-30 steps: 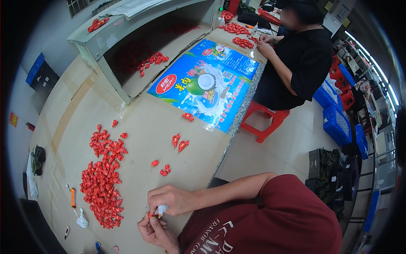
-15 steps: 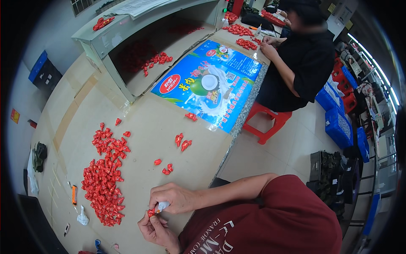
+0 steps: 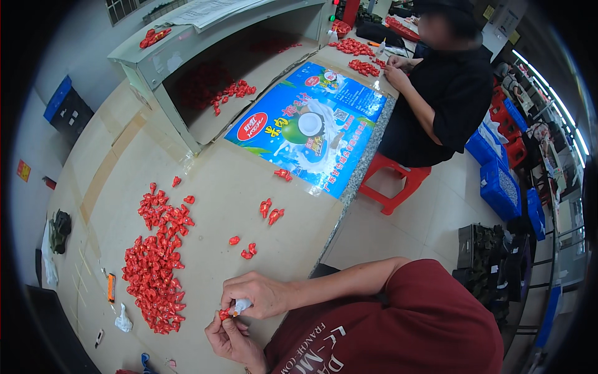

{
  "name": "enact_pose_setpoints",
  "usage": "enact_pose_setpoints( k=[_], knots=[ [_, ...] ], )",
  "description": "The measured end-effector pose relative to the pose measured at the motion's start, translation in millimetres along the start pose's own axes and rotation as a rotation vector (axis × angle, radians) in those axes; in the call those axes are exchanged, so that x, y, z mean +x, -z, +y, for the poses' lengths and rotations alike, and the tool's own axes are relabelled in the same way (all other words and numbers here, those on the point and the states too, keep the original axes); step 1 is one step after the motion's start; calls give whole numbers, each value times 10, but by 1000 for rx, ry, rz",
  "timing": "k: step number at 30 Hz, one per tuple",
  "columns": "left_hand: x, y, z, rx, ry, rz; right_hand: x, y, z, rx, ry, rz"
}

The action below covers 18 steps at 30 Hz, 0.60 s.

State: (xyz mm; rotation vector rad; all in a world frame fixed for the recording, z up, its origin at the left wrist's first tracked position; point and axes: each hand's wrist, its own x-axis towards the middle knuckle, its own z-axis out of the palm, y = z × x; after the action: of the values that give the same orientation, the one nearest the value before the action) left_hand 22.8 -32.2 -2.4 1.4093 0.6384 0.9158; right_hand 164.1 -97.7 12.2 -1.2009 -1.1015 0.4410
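Near the table's front edge, my left hand pinches a small glossy red plastic figure between thumb and fingers. Just above it, my right hand grips a small white squeeze bottle with an orange tip. That tip points down at the red figure, very close to it; whether they touch I cannot tell. A large heap of similar red figures lies left of my hands. Several single ones are scattered beyond them.
A blue printed sheet covers the table beyond, beside a grey shelf unit. An orange cutter and crumpled white plastic lie at left. Across the table's far end, a person in black handles red pieces above a red stool.
The bottle's orange tip has shifted slightly over the red figure. Both hands keep their holds in nearly the same place, and the whole view has moved a little.
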Motion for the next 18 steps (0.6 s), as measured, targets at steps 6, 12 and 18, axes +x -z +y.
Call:
enact_pose_setpoints(
  k=[6, 12, 18],
  knots=[
    [-4, -58, 24, 41, -4, 59, -4, -13, -7, -4, 8, 0],
    [-4, -79, 41, 63, 1, 36, -15, -29, 0, 9, -11, 11],
    [-4, -70, -12, 20, -22, -2, -25, 11, -2, 16, -4, -9]
  ],
)
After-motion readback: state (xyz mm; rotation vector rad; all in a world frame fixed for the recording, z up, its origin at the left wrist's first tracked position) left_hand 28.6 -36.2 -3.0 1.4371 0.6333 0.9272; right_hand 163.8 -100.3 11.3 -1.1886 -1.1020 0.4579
